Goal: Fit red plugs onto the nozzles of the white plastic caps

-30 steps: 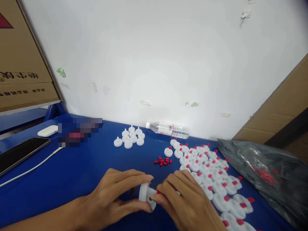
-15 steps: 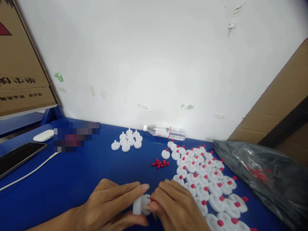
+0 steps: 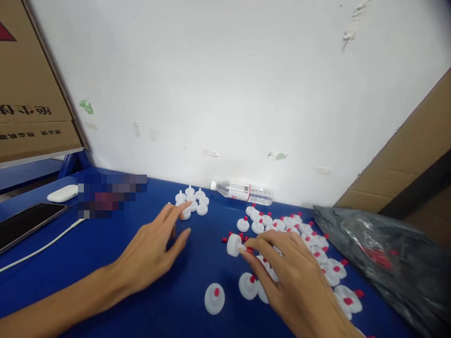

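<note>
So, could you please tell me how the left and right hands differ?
The left hand is open, thumb and index finger apart; the right hand pinches a white cap. The left is by bare-nozzled caps; the right is by red-tipped caps. Both are ungloved.

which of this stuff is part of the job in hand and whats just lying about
Part of the job:
white cap in the right hand
plain white caps
loose red tips
red-tipped caps
probably the dark bag, with red pieces showing

Seemingly just lying about:
bottle
phone
white case
white cable
</note>
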`<state>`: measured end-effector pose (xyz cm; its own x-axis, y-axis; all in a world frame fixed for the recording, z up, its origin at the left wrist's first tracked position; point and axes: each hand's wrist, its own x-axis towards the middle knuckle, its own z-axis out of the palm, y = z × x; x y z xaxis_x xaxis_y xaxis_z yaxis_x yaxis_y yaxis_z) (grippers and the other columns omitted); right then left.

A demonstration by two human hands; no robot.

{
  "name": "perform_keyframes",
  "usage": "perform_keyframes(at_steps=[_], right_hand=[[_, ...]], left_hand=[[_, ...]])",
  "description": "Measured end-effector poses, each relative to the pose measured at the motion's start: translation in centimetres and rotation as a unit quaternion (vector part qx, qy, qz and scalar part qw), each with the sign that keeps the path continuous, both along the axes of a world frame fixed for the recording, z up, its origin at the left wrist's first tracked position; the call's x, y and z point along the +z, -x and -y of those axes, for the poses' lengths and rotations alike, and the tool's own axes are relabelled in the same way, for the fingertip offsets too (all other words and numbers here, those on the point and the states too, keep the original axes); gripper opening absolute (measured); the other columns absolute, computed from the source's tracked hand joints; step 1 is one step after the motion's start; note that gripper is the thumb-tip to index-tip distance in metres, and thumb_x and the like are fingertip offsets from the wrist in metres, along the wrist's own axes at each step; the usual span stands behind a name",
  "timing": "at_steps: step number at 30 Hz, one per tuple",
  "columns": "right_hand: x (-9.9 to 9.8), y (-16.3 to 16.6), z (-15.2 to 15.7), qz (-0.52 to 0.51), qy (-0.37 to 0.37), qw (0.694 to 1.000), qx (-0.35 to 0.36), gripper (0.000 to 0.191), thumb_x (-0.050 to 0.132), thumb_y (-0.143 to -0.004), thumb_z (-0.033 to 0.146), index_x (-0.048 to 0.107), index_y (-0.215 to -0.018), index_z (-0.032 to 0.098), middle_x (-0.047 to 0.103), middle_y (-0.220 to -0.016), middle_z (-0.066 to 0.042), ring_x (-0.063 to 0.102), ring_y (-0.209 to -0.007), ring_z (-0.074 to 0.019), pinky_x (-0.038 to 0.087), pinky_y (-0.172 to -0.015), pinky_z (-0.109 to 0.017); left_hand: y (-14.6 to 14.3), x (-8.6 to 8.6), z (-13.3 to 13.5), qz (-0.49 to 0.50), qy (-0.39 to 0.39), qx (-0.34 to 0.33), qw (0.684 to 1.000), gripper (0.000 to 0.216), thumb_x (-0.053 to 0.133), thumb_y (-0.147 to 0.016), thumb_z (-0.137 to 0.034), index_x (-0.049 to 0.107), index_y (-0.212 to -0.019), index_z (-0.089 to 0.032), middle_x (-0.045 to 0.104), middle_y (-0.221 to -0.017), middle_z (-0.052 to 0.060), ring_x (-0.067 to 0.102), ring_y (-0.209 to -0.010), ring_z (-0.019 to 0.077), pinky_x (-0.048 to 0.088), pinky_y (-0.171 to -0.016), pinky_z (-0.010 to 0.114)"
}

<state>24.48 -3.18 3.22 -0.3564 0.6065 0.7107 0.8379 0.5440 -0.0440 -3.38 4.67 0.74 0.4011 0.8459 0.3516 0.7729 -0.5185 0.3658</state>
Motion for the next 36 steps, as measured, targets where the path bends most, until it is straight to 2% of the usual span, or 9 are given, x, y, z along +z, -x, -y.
perform_keyframes(at_steps=[2,6,12,16,19,22,25,31,36], right_hand=[[-0.5,-0.2,-0.2,0.017,0.036,0.999,-0.004,0.014,0.053,-0.107,0.019,0.067,-0.106,0.021,0.070,-0.097,-0.003,0.064,-0.086,-0.0221,0.040,-0.086,-0.039],[-1.2,0.1,-0.3,0.046,0.096,0.994,0.011,0.017,0.053,-0.106,0.017,0.067,-0.098,0.022,0.069,-0.094,-0.003,0.063,-0.086,-0.0241,0.042,-0.089,-0.044],[-0.8,0.1,-0.1,0.039,0.141,0.989,0.015,0.024,0.048,-0.108,0.021,0.069,-0.097,0.023,0.070,-0.094,-0.002,0.064,-0.091,-0.0253,0.044,-0.094,-0.050],[-0.4,-0.2,-0.3,0.019,0.162,0.987,-0.002,0.026,0.044,-0.111,0.024,0.070,-0.106,0.024,0.074,-0.101,-0.002,0.065,-0.096,-0.0246,0.044,-0.099,-0.052],[-0.5,-0.4,-0.4,0.015,0.168,0.985,-0.027,0.029,0.041,-0.112,0.028,0.069,-0.118,0.024,0.076,-0.117,-0.002,0.066,-0.113,-0.0265,0.041,-0.109,-0.057],[-0.9,-0.7,-0.4,0.046,0.187,0.980,-0.041,0.036,0.041,-0.112,0.034,0.062,-0.139,0.025,0.071,-0.138,-0.003,0.058,-0.135,-0.0321,0.032,-0.119,-0.065],[-1.3,-0.9,-0.3,0.076,0.232,0.968,-0.055,0.042,0.038,-0.113,0.040,0.055,-0.149,0.026,0.066,-0.146,-0.002,0.050,-0.144,-0.0343,0.031,-0.121,-0.068],[-1.5,-1.3,-0.5,0.085,0.230,0.967,-0.067,0.041,0.033,-0.113,0.032,0.059,-0.144,0.026,0.070,-0.139,-0.004,0.052,-0.143,-0.0317,0.036,-0.120,-0.065],[-1.8,-1.7,-0.7,0.087,0.206,0.973,-0.054,0.038,0.035,-0.111,0.022,0.063,-0.136,0.023,0.075,-0.123,-0.006,0.057,-0.135,-0.0291,0.036,-0.119,-0.061]], left_hand=[[0.4,-0.3,-1.5,-0.014,0.006,0.021,1.000,0.058,0.038,-0.109,-0.047,0.029,-0.162,-0.026,0.060,-0.119,0.007,0.064,-0.060,0.0158,0.055,-0.060,0.033],[0.8,-1.2,-2.7,-0.041,0.013,0.038,0.998,0.060,0.037,-0.108,-0.046,0.034,-0.161,-0.021,0.059,-0.115,0.008,0.064,-0.061,0.0195,0.052,-0.057,0.035],[0.8,-1.9,-2.9,-0.051,0.009,0.024,0.998,0.054,0.036,-0.107,-0.043,0.038,-0.159,-0.028,0.059,-0.121,0.009,0.068,-0.068,0.0214,0.055,-0.070,0.039],[0.6,-1.7,-2.4,-0.043,0.014,0.000,0.999,0.046,0.034,-0.109,-0.042,0.043,-0.152,-0.030,0.058,-0.126,0.010,0.068,-0.069,0.0207,0.056,-0.071,0.040],[0.3,-1.4,-1.7,-0.035,0.020,-0.022,0.999,0.039,0.039,-0.109,-0.044,0.047,-0.146,-0.033,0.058,-0.128,0.007,0.069,-0.074,0.0197,0.057,-0.073,0.039],[-0.1,-1.2,-1.1,-0.029,0.024,-0.036,0.999,0.036,0.045,-0.107,-0.044,0.048,-0.142,-0.035,0.056,-0.132,0.006,0.071,-0.080,0.0202,0.058,-0.072,0.038],[-0.3,-1.2,-0.8,-0.028,0.032,-0.052,0.998,0.030,0.049,-0.105,-0.043,0.052,-0.134,-0.034,0.058,-0.133,0.005,0.072,-0.086,0.0218,0.058,-0.072,0.037],[-0.1,-1.4,-1.0,-0.020,0.050,-0.065,0.996,0.021,0.047,-0.108,-0.042,0.056,-0.125,-0.034,0.069,-0.121,0.000,0.072,-0.104,0.0246,0.058,-0.087,0.041],[0.0,-1.6,-1.0,-0.013,0.055,-0.059,0.997,0.029,0.048,-0.108,-0.043,0.053,-0.136,-0.037,0.068,-0.130,0.000,0.070,-0.114,0.0253,0.058,-0.094,0.043]])
